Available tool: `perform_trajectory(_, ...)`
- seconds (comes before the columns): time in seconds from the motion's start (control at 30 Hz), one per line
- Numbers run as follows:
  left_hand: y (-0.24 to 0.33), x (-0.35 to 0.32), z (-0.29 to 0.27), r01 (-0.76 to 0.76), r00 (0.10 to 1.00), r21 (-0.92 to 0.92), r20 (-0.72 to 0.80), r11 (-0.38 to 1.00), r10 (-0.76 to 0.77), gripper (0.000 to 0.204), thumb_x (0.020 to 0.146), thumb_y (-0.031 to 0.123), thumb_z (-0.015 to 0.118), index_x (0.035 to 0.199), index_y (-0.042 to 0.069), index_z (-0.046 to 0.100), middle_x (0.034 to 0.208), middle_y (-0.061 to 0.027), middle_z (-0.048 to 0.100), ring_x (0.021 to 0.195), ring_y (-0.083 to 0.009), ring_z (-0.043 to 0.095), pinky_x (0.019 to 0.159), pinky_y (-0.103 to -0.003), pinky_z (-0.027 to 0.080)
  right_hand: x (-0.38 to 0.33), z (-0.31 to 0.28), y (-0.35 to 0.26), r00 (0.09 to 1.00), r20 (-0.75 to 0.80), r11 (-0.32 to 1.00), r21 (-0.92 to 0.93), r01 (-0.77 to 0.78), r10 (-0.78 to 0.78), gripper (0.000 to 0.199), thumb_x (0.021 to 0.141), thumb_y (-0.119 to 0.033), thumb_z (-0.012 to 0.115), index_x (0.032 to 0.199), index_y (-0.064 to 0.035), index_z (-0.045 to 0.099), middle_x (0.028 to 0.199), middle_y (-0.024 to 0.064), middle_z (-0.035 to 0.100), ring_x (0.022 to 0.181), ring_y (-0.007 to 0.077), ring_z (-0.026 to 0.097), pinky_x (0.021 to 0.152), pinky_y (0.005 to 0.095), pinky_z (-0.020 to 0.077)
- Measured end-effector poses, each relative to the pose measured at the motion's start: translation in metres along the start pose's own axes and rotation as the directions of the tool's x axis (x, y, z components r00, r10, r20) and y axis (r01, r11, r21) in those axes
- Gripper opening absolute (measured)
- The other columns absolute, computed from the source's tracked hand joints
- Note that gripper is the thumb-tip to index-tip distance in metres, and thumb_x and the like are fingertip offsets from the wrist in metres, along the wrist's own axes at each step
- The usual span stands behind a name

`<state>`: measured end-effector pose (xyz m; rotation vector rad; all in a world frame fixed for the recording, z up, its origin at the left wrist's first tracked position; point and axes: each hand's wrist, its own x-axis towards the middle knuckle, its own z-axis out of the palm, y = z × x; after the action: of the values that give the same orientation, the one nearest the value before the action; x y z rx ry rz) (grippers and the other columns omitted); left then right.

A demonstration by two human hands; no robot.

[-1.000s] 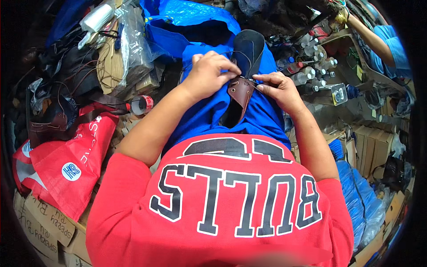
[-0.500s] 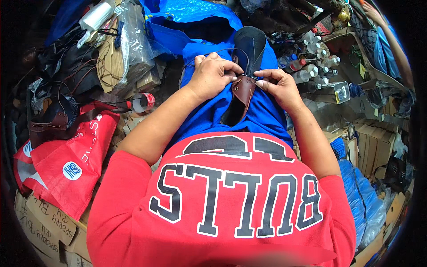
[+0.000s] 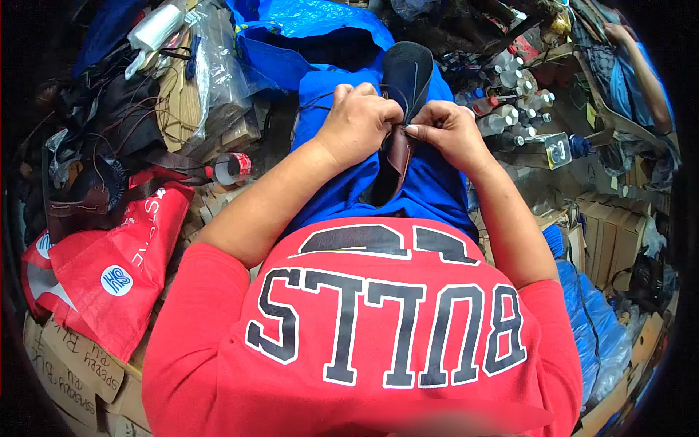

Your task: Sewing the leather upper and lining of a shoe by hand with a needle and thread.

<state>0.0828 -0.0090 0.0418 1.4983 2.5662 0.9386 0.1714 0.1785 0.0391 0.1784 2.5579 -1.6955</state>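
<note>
Across my blue-clad lap lies an unfinished shoe upper of brown leather, its long black part pointing away from me. My left hand is closed, with thumb and fingertips pinched at the leather's edge. From the right, my right hand pinches at the same spot, thumb stretched toward the left fingertips. The fingers nearly meet and hide that bit of leather. A thin dark cord runs out to the left beside my left hand. Whether a needle is in the fingers cannot be seen.
A blue plastic bag gapes beyond my knees. On the left are a red bag, another brown shoe and a bottle. Several clear bottles lie to the right. A person's arm shows at far right.
My hands have come closer together over the leather, and the right fingers have curled inward. The brown part has turned, so less of its face shows. The other person's hand at far right has moved.
</note>
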Motion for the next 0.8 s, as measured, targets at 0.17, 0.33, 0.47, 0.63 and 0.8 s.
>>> perform_trajectory(0.17,-0.004,0.014,-0.013,-0.053,0.982,0.089,0.185,0.995,0.036,0.008,0.074,0.013,0.067,0.081,0.016,0.067,0.079,0.0027,0.064,0.091,-0.0208,0.054,0.079,-0.040,0.033,0.006,0.000,-0.001,0.976,-0.056,0.906,-0.387,0.172,-0.209,0.019,0.072,-0.016,0.075,0.067,-0.0047,0.061,0.067,0.0034,0.057,0.067,0.0153,0.052,0.063,0.0317,0.0400)
perform_trajectory(0.33,-0.011,0.012,-0.025,-0.048,0.967,0.055,0.254,0.997,0.033,0.007,0.074,0.013,0.067,0.080,0.016,0.065,0.082,0.0029,0.064,0.090,-0.0202,0.052,0.081,-0.039,0.031,-0.002,-0.018,0.011,0.999,-0.026,0.999,0.029,0.034,-0.034,0.019,0.077,-0.012,0.072,0.070,-0.0033,0.058,0.073,0.0002,0.053,0.074,0.0084,0.049,0.069,0.0239,0.0398)
perform_trajectory(0.47,-0.014,0.005,-0.028,-0.039,0.972,0.094,0.233,0.995,0.016,0.006,0.076,0.011,0.064,0.079,0.015,0.062,0.079,0.0018,0.063,0.088,-0.0211,0.053,0.080,-0.039,0.033,-0.014,-0.028,0.023,1.000,0.012,0.996,0.090,-0.004,0.003,0.014,0.079,-0.010,0.070,0.076,-0.0035,0.059,0.079,0.0002,0.052,0.080,0.0104,0.050,0.076,0.0242,0.0400)
perform_trajectory(0.63,-0.010,0.014,-0.022,0.105,0.917,-0.070,0.393,0.992,-0.069,0.007,0.079,0.010,0.059,0.085,0.006,0.059,0.080,-0.0143,0.062,0.082,-0.0360,0.059,0.069,-0.044,0.044,-0.032,-0.037,0.016,0.999,-0.051,0.984,-0.180,0.007,-0.016,0.013,0.078,-0.012,0.070,0.080,-0.0029,0.061,0.084,0.0018,0.053,0.088,0.0135,0.050,0.081,0.0271,0.0403)
perform_trajectory(0.8,-0.002,0.023,-0.021,0.076,0.891,-0.038,0.451,0.996,-0.051,0.010,0.081,0.010,0.057,0.087,0.002,0.057,0.081,-0.0201,0.061,0.082,-0.0395,0.059,0.070,-0.046,0.046,-0.036,-0.061,-0.001,0.999,-0.022,1.000,-0.007,0.028,-0.028,0.008,0.082,-0.010,0.066,0.083,-0.0033,0.061,0.080,0.0011,0.057,0.077,0.0104,0.054,0.070,0.0250,0.0447)
